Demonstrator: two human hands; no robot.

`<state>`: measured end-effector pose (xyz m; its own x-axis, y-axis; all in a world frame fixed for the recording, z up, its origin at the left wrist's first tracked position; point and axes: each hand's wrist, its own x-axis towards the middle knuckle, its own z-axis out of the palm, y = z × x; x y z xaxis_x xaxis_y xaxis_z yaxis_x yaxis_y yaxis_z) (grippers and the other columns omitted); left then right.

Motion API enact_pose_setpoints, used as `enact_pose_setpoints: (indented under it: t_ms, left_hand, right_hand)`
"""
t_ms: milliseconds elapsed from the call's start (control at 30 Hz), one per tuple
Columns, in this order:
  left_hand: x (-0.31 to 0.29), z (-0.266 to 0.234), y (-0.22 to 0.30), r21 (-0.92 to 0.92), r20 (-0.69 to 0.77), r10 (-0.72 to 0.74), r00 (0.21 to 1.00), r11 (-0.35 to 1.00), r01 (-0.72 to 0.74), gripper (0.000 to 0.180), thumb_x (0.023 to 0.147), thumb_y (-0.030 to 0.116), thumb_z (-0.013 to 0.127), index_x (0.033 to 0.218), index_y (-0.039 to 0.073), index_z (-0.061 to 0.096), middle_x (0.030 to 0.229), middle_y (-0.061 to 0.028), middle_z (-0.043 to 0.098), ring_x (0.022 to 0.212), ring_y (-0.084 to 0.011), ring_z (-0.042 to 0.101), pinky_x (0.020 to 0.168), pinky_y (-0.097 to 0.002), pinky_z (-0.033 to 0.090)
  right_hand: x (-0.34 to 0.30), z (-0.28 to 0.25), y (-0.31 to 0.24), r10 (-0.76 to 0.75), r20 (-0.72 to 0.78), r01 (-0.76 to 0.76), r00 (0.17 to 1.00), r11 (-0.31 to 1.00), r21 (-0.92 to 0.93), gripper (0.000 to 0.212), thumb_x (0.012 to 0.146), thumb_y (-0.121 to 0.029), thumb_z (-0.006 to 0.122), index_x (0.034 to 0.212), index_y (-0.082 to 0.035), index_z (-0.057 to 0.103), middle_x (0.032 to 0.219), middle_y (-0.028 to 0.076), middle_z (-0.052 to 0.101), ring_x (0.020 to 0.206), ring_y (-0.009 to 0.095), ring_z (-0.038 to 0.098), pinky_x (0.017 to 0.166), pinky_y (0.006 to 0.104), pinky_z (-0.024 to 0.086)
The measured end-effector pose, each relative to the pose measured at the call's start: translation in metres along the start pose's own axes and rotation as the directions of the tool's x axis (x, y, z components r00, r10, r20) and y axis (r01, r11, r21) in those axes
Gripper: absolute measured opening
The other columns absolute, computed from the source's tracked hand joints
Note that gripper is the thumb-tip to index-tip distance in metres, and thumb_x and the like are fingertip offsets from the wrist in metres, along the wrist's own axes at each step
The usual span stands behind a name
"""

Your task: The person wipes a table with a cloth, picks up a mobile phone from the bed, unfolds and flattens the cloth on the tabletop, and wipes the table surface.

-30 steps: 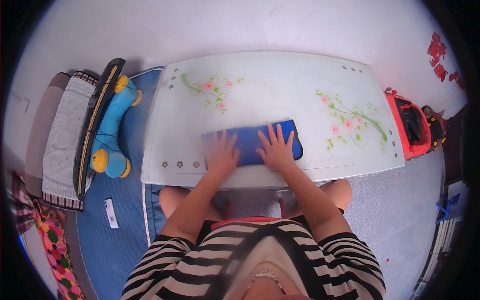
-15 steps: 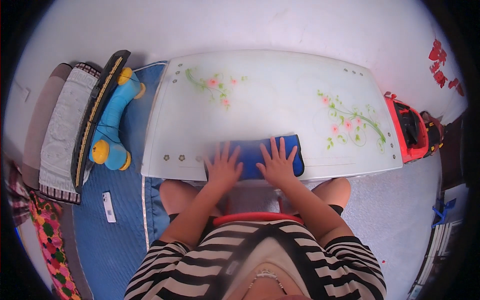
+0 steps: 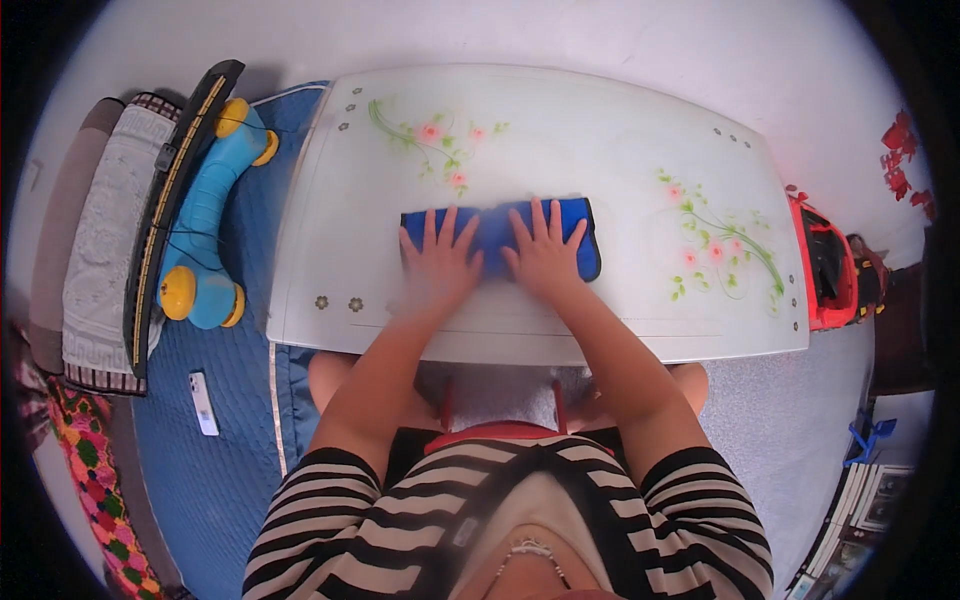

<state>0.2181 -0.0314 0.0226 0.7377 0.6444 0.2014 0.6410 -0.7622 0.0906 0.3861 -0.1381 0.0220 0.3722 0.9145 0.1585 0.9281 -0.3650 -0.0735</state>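
A folded blue cloth (image 3: 492, 243) with dark edging lies flat on the white, flower-patterned table (image 3: 590, 130). My left hand (image 3: 441, 262) rests on the cloth's left part, palm down and fingers spread. On its right part lies my right hand (image 3: 545, 250), also flat with its fingers apart. Both hands press or rest on top of the cloth without gripping it. A strip of cloth shows between them, and its near edge is partly covered by my palms.
Left of the table, a blue bedspread (image 3: 245, 370) carries a white phone (image 3: 203, 403), a blue-and-yellow toy (image 3: 205, 215) and a long dark keyboard (image 3: 180, 210). A red toy car (image 3: 828, 265) stands beyond the table's right edge. I sit on a red seat (image 3: 500, 431).
Both my hands and the blue cloth beneath them have slid forward, from the table's near edge toward its middle. The view has shifted slightly too.
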Motion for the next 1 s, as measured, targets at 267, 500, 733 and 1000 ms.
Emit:
enact_pose_setpoints:
  t_ms: [267, 500, 733, 1000]
  left_hand:
    - [0.071, 0.006, -0.023, 0.053, 0.113, -0.093, 0.989, 0.995, 0.088, 0.057, 0.103, 0.046, 0.046, 0.157, 0.031, 0.035, 0.167, -0.0056, 0.023, 0.154, -0.0350, 0.017, 0.114, -0.0763, 0.008]
    - [0.130, 0.024, -0.051, 0.033, 0.087, -0.161, 0.983, 0.987, 0.159, 0.057, 0.101, 0.050, 0.045, 0.155, 0.031, 0.040, 0.167, -0.0049, 0.024, 0.154, -0.0343, 0.017, 0.113, -0.0773, 0.004]
    - [0.163, 0.016, -0.049, 0.087, 0.182, -0.236, 0.954, 0.971, 0.224, 0.058, 0.105, 0.052, 0.035, 0.159, 0.033, 0.028, 0.170, -0.0047, 0.017, 0.156, -0.0342, 0.012, 0.115, -0.0755, 0.006]
    - [0.116, 0.016, -0.053, 0.053, 0.175, -0.205, 0.963, 0.979, 0.198, 0.059, 0.104, 0.050, 0.036, 0.160, 0.031, 0.028, 0.169, -0.0064, 0.019, 0.156, -0.0345, 0.011, 0.115, -0.0755, 0.004]
  right_hand:
    - [0.077, 0.005, 0.002, 0.027, 0.076, -0.027, 0.997, 1.000, -0.012, 0.064, 0.100, -0.050, 0.048, 0.157, -0.022, 0.036, 0.168, 0.014, 0.019, 0.154, 0.042, 0.016, 0.109, 0.0804, 0.007]
    - [0.137, 0.014, 0.003, 0.046, 0.052, -0.045, 0.998, 0.999, -0.010, 0.064, 0.102, -0.054, 0.042, 0.157, -0.023, 0.035, 0.167, 0.014, 0.022, 0.154, 0.041, 0.016, 0.109, 0.0805, 0.007]
    - [0.171, 0.024, 0.010, 0.110, 0.018, -0.110, 0.994, 0.994, 0.001, 0.065, 0.102, -0.058, 0.039, 0.157, -0.024, 0.037, 0.167, 0.013, 0.023, 0.154, 0.040, 0.016, 0.108, 0.0818, 0.003]
    - [0.123, 0.012, 0.007, 0.053, 0.080, -0.053, 0.995, 0.999, -0.002, 0.063, 0.103, -0.054, 0.041, 0.158, -0.026, 0.034, 0.169, 0.011, 0.019, 0.156, 0.036, 0.013, 0.112, 0.0783, 0.006]
